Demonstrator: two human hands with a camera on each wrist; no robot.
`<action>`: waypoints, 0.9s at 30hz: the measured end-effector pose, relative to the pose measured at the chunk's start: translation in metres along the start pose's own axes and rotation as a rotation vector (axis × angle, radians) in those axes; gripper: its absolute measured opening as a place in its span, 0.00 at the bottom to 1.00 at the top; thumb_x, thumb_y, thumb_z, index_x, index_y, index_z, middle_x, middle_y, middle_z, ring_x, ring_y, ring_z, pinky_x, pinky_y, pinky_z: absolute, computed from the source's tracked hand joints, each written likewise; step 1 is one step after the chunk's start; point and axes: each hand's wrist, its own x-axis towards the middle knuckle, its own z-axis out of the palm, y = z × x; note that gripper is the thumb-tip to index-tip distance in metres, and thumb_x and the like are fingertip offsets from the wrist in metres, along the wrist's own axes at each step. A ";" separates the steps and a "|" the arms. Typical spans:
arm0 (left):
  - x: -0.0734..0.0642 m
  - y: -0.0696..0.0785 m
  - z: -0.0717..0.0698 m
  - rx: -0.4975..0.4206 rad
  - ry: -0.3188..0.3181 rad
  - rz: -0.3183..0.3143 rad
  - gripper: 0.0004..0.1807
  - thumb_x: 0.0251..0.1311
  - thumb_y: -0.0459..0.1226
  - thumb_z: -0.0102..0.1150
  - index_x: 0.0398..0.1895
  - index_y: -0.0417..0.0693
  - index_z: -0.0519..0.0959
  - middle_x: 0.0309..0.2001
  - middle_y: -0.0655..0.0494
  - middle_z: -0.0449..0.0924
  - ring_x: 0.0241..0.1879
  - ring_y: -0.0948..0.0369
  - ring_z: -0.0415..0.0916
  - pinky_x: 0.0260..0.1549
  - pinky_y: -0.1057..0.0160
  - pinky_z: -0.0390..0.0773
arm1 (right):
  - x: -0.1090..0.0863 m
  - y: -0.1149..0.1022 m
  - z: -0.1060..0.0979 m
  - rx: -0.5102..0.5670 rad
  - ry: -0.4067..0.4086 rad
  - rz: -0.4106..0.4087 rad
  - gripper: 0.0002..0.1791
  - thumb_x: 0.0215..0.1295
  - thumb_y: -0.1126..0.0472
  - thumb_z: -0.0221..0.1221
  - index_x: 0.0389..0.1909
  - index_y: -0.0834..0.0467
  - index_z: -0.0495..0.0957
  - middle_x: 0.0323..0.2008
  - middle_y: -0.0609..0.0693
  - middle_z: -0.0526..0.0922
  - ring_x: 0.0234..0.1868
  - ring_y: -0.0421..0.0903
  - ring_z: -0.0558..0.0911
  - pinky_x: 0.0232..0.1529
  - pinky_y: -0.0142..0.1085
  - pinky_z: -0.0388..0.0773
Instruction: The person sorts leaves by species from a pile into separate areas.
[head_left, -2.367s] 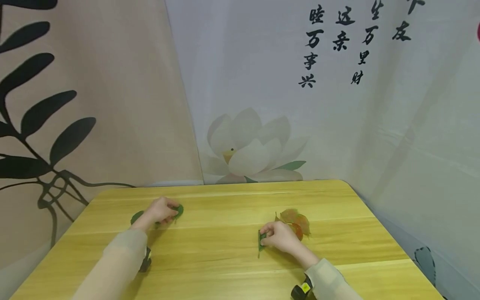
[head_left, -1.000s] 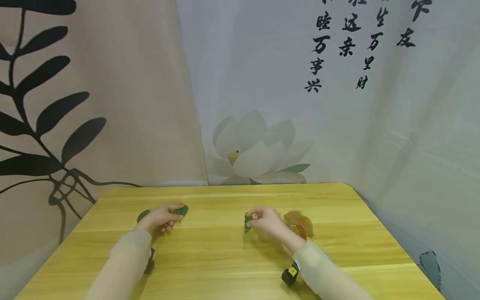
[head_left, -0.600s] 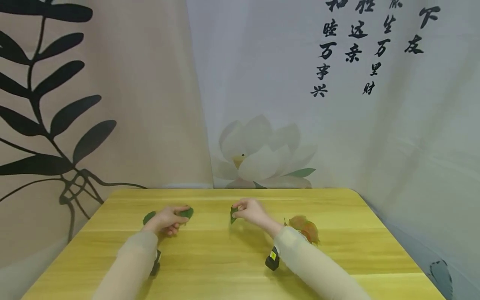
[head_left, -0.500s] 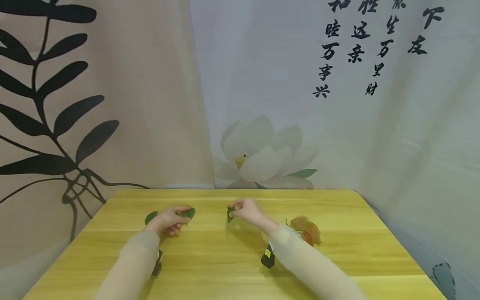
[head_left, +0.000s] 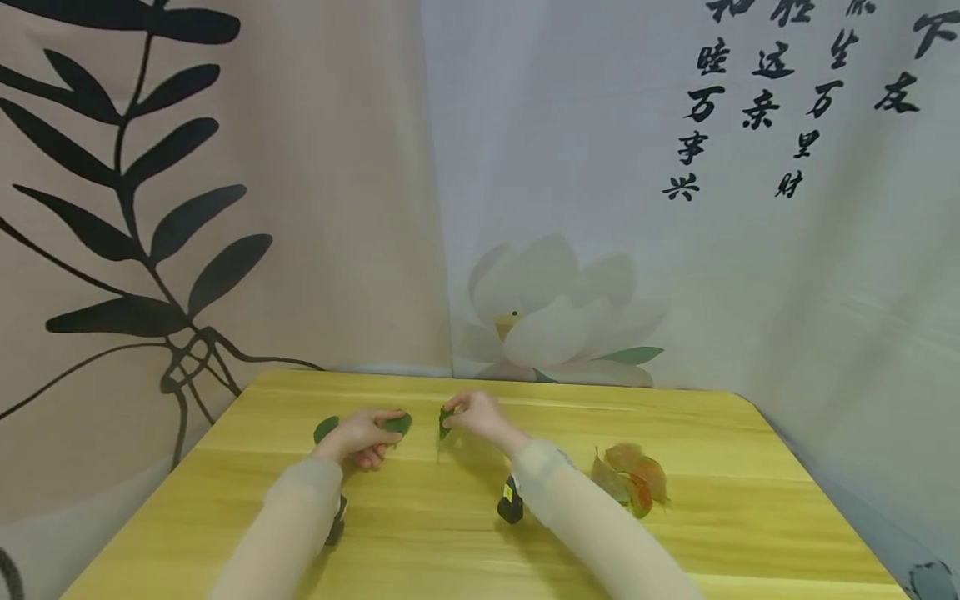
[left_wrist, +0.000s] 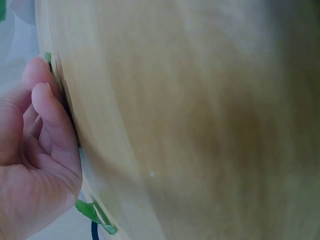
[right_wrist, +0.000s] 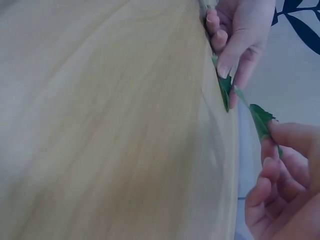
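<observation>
Nearest, a pale left sleeve (head_left: 277, 533) and right sleeve (head_left: 600, 521) stretch over the wooden worktop (head_left: 420, 542), each with a black device (head_left: 511, 502) at the wrist. Between the right sleeve and the worktop's right edge lies a cluster of orange and red leaves (head_left: 637, 483), overlapping like a fan. Farther on, toward the far edge and left of its middle, the left hand (head_left: 362, 435) holds a green leaf (head_left: 400, 423) between thumb and forefinger, low at the surface. Just beside it, the right hand (head_left: 483, 417) pinches a second green leaf (right_wrist: 261, 120) by thumb and forefinger, its stem pointing down; whether the stem touches the worktop, I cannot tell. The two hands stay clear of each other. A third green leaf (head_left: 326, 428), partly hidden by the left hand, sits toward the far left corner. Beyond the far edge hangs a printed cloth (head_left: 360, 208).
</observation>
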 end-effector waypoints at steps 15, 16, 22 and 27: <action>0.006 -0.003 0.003 0.002 -0.007 -0.037 0.32 0.68 0.35 0.56 0.73 0.43 0.59 0.14 0.53 0.72 0.11 0.64 0.72 0.12 0.69 0.75 | 0.018 0.008 0.024 -0.027 0.027 0.027 0.08 0.57 0.68 0.65 0.38 0.63 0.86 0.40 0.54 0.85 0.41 0.49 0.81 0.40 0.40 0.80; 0.007 -0.003 0.003 -0.004 -0.010 -0.041 0.32 0.68 0.35 0.56 0.73 0.44 0.59 0.14 0.53 0.72 0.11 0.64 0.72 0.12 0.69 0.75 | 0.018 0.007 0.024 -0.024 0.026 0.032 0.08 0.57 0.68 0.65 0.38 0.63 0.86 0.41 0.54 0.85 0.44 0.50 0.81 0.42 0.41 0.80; 0.011 -0.004 0.000 -0.013 -0.018 -0.053 0.33 0.68 0.36 0.56 0.74 0.45 0.57 0.14 0.53 0.73 0.12 0.64 0.73 0.12 0.69 0.75 | 0.019 0.005 0.030 -0.059 0.045 0.031 0.07 0.59 0.68 0.65 0.38 0.64 0.86 0.44 0.56 0.85 0.49 0.54 0.81 0.48 0.44 0.80; 0.010 -0.004 -0.002 -0.010 -0.008 -0.060 0.33 0.68 0.36 0.56 0.74 0.46 0.58 0.14 0.53 0.72 0.11 0.64 0.72 0.11 0.69 0.74 | 0.024 0.006 0.035 -0.123 0.054 0.028 0.09 0.59 0.67 0.64 0.40 0.63 0.86 0.44 0.55 0.85 0.48 0.54 0.82 0.48 0.44 0.79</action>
